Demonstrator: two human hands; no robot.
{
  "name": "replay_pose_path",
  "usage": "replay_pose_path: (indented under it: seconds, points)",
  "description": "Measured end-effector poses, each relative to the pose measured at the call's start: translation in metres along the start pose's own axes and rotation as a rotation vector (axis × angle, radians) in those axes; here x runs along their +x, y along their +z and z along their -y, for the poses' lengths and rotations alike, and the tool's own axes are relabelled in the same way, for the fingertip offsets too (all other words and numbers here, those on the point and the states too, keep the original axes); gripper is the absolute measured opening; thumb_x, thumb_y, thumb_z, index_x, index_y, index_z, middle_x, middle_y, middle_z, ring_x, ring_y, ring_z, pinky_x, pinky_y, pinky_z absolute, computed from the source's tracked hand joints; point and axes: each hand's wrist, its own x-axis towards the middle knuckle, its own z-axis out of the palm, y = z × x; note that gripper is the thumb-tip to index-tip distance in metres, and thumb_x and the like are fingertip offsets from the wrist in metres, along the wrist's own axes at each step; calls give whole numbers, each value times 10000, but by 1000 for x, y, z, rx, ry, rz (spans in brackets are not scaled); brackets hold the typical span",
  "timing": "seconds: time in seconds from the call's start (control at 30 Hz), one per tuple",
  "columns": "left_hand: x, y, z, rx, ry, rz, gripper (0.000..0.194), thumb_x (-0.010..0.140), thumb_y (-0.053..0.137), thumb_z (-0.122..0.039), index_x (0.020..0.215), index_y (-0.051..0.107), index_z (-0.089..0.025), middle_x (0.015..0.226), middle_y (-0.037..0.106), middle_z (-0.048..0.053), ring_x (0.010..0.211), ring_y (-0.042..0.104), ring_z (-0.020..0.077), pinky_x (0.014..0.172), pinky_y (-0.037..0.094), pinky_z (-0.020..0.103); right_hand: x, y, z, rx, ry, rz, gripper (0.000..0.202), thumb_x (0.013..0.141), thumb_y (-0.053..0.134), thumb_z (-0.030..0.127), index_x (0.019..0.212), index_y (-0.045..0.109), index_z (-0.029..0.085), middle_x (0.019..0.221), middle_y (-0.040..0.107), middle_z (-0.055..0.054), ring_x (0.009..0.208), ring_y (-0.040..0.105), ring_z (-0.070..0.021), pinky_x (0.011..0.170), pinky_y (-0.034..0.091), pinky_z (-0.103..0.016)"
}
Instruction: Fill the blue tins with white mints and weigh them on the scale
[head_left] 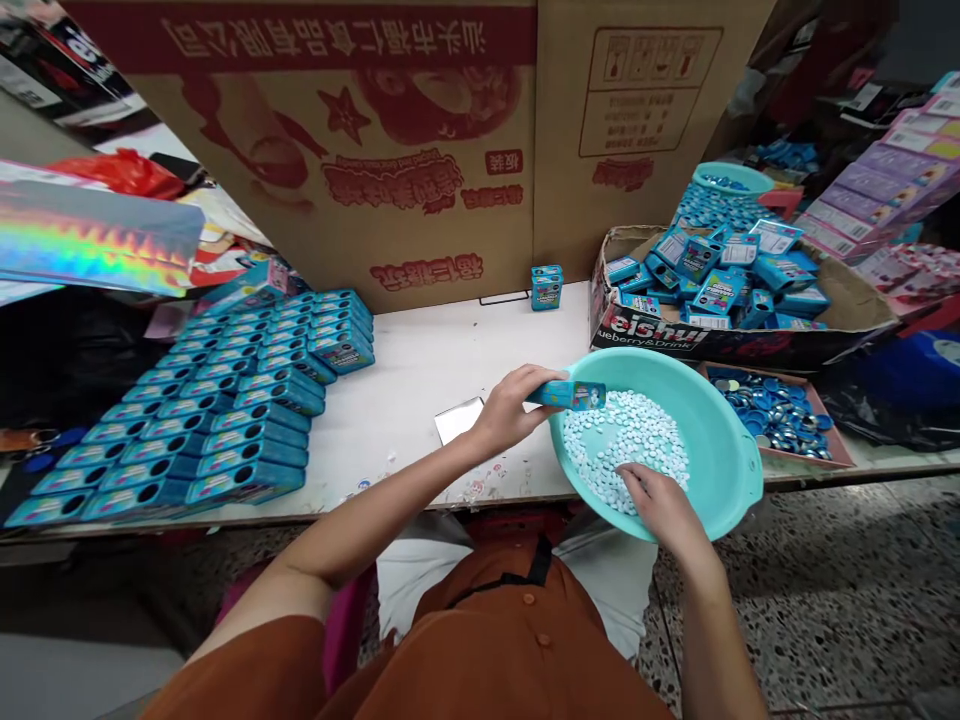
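Observation:
A small blue printed box (pixel 576 394) is gripped in my left hand (pixel 514 405), tilted over the left rim of a turquoise plastic basin (pixel 720 450). Inside the basin lies a layer of small white candy-like pellets (pixel 637 430). My right hand (pixel 660 500) reaches in over the near rim, fingers drawn together and their tips touching the pellets; what they hold, if anything, is hidden. One more blue box (pixel 547 288) stands upright by the cardboard. At the left, rows of similar boxes (pixel 225 400) lie packed side by side, their dark round holes showing.
Behind the table (pixel 412 360) rises a large cardboard carton (pixel 337 240). On the right, an open carton (pixel 652 335) holds many blue boxes, with a shallow tray of blue and silver caps (pixel 787 415) before it. A silvery rectangular piece (pixel 459 420) lies near my left forearm.

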Motion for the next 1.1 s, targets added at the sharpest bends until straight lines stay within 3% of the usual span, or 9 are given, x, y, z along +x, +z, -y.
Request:
replay_pose_path:
  seconds: [0.13, 0.23, 0.43, 0.57, 0.83, 1.0, 1.1]
  points:
    - [-20, 2, 7, -356, -309, -72, 386, 773, 721, -399, 1078, 574, -215, 996, 664, 43, 900, 638, 194, 805, 534, 328, 0, 0, -2, -4, -3, -23, 392, 921, 343, 398, 1015, 691, 245, 1093, 712, -65, 1001, 646, -273, 838, 462, -347]
    - [-43, -6, 21, -565, -441, -155, 451, 752, 731, -422, 1096, 526, -213, 1038, 658, 48, 946, 646, 197, 849, 543, 347, 1, 1, -5, -25, 5, -31, 398, 905, 356, 412, 1022, 697, 244, 1102, 712, -66, 993, 646, -281, 826, 467, -354]
    - [-102, -37, 52, -471, -624, -385, 469, 716, 757, -427, 1028, 480, -213, 1021, 658, 41, 962, 655, 197, 878, 549, 396, 6, 1, -11, -66, 53, 19, 437, 871, 374, 470, 1017, 708, 231, 1143, 700, -73, 1022, 642, -290, 806, 479, -341]
    - [-129, -41, 75, -412, -656, -463, 477, 740, 724, -468, 1016, 424, -220, 1021, 638, 35, 967, 645, 179, 878, 543, 373, 6, 1, -14, -100, 72, 23, 438, 865, 379, 481, 1026, 712, 246, 1156, 697, -58, 1005, 647, -280, 752, 483, -321]
    - [-146, -30, 113, -266, -621, -366, 448, 796, 672, -418, 1104, 410, -227, 1050, 611, 46, 996, 621, 180, 896, 507, 366, 9, 2, -18, -166, 127, 50, 476, 841, 364, 507, 1040, 707, 243, 1181, 685, -62, 1041, 628, -303, 801, 471, -356]
    - [-153, -37, 110, -141, -602, -321, 802, 667, 796, -385, 1315, 345, -244, 1340, 486, 141, 1250, 506, 268, 1051, 406, 450, 10, 0, -15, -168, 147, 62, 461, 828, 380, 509, 1021, 710, 251, 1186, 683, -56, 1062, 621, -302, 812, 471, -354]
    - [-163, -46, 102, -20, -605, -333, 915, 630, 825, -393, 1367, 308, -230, 1393, 442, 157, 1328, 429, 291, 1110, 334, 475, 10, -1, -14, -159, 162, 78, 469, 826, 380, 516, 1027, 705, 246, 1191, 680, -57, 1075, 614, -309, 838, 466, -368]
